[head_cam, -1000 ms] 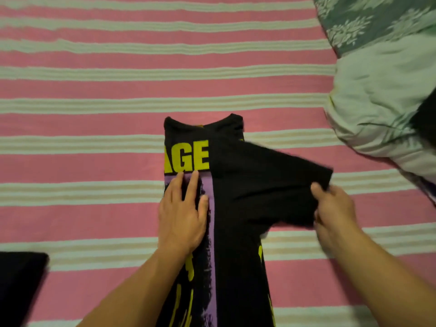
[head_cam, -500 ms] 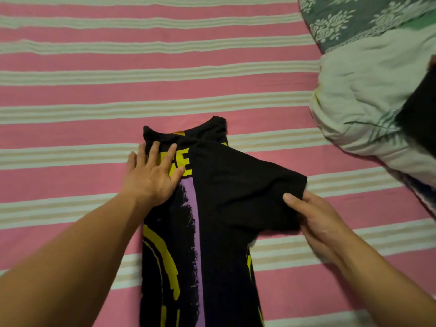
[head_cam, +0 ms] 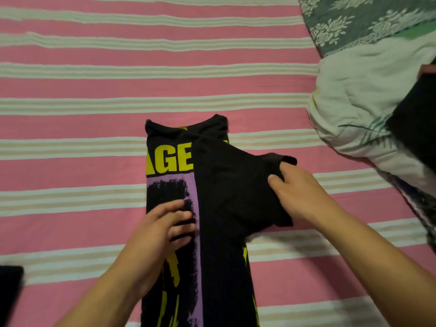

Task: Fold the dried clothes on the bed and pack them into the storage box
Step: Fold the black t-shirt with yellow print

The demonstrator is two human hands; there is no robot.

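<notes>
Pink bedsheet (head_cam: 94,90) with pale stripes fills view. Black T-shirt (head_cam: 219,185) lies centre, collar pointing away, yellow "AGE" lettering and purple panel on its left half, right side folded in over middle. Left hand (head_cam: 162,227) rests flat on purple print, fingers loosely spread. Right hand (head_cam: 299,192) pinches sleeve (head_cam: 271,161), thumb on top, cloth bunched and raised off sheet. Far right: pale green garment (head_cam: 354,102), crumpled, below floral grey-green pillow (head_cam: 354,22). Dark object (head_cam: 9,291) at lower left edge, kind unclear.
</notes>
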